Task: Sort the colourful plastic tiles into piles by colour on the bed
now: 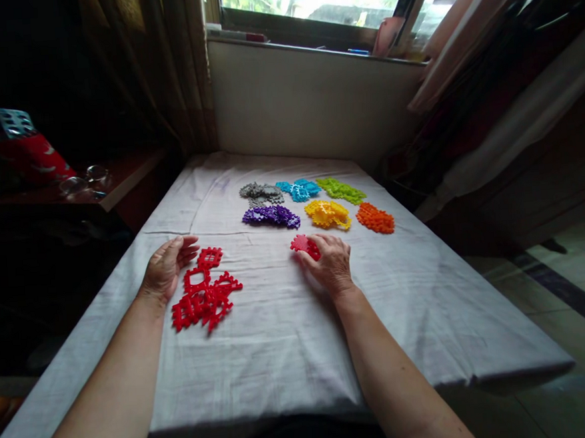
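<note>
The right hand (pixel 328 256) pinches a red toothed piece (pixel 300 243) between thumb and fingers, just above or on the cloth-covered surface (pixel 282 360); which of the two, I cannot tell. This piece is near the middle of the surface, just in front of the yellow pile (pixel 328 214). The left hand (pixel 170 264) has its fingers loosely curved and a little apart, palm turned inward, beside a cluster of red pieces (pixel 208 303). Some of those pieces are frames with a square hole, and most lie overlapping in a loose heap; whether the hand touches any of them is unclear. Farther back, sorted by colour, are a gray pile (pixel 261 194), a blue pile (pixel 303 189) and a green pile (pixel 343 191), with a purple pile (pixel 271 216) and an orange pile (pixel 375 218) on either side of the yellow one
</note>
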A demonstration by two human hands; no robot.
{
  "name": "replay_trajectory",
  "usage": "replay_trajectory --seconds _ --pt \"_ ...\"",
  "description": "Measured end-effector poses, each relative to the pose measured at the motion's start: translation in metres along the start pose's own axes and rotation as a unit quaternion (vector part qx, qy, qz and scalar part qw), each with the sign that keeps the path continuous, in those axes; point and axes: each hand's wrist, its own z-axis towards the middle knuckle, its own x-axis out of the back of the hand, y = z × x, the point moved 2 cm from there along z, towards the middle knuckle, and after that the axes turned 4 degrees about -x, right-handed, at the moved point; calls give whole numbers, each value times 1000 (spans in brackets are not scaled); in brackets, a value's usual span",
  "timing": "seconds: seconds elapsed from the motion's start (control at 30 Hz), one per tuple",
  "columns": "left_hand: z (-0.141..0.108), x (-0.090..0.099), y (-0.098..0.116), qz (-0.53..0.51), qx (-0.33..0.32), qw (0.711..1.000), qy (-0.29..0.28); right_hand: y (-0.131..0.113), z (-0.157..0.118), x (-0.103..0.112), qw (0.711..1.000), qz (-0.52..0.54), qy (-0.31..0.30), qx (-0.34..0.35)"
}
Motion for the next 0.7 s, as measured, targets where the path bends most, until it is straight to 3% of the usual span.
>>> replay_trajectory --seconds 0.23,0.37,0.57,0.7 --pt "0 0 -1 6 -10 1000 -1 2 -3 -4 1000 -6 10 -14" --pt "0 -1 -2 -1 -9 1000 3 -15 -6 -1 1000 11 10 12" --pt "0 -2 -1 -1 -10 1000 -1 -78 -25 -11 976 83 -138 144" --pt "-1 -2 0 7 -10 1000 -5 -107 -35 -16 958 85 -206 180"
